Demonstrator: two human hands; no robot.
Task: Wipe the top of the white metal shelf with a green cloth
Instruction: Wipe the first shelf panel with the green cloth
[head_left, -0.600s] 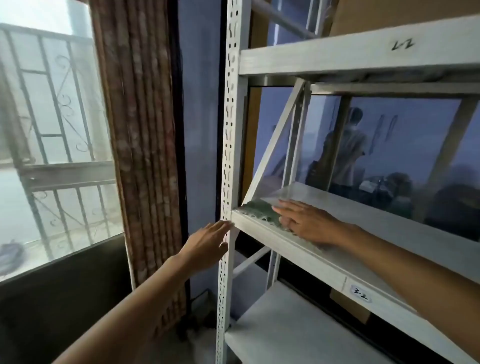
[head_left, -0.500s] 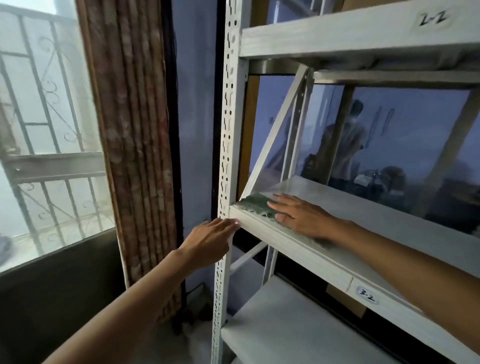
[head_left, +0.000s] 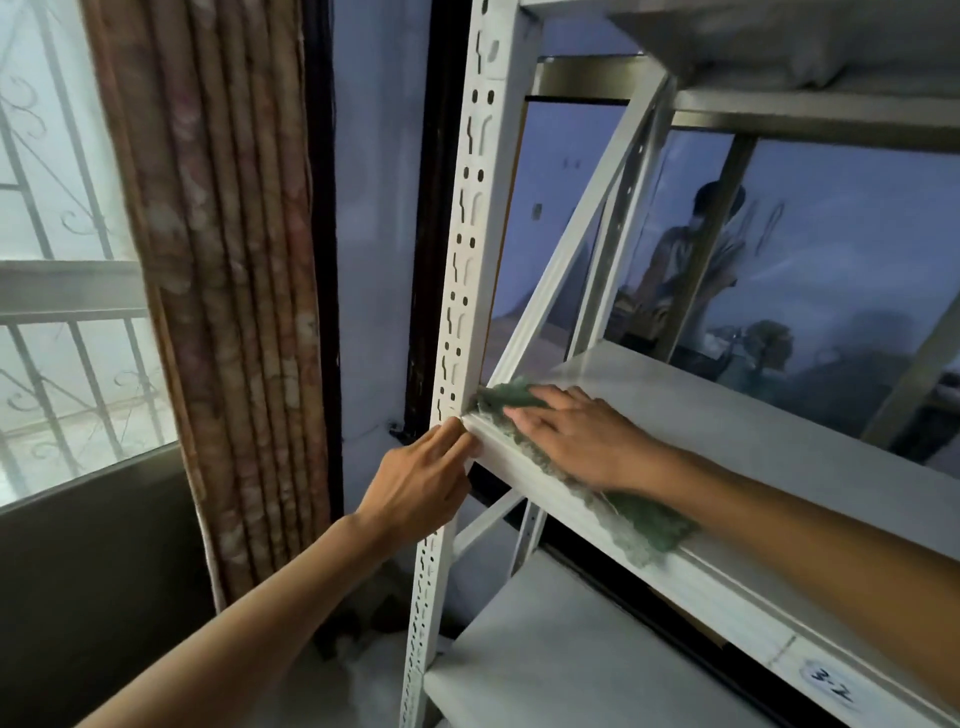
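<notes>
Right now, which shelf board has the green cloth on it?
The middle board, labelled 3-2 on its front edge. The right hand presses the green cloth flat on it; the boards above and below show no cloth.

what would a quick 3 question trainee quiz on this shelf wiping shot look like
1. True or false: the right hand lies flat on the green cloth.
2. What does the left hand touch: A the curtain, B the shelf's front corner by the upright post, C the window bars?
3. What label is on the shelf edge?

Key: 1 true; 2 B; 3 it looks like 3-2.
</notes>
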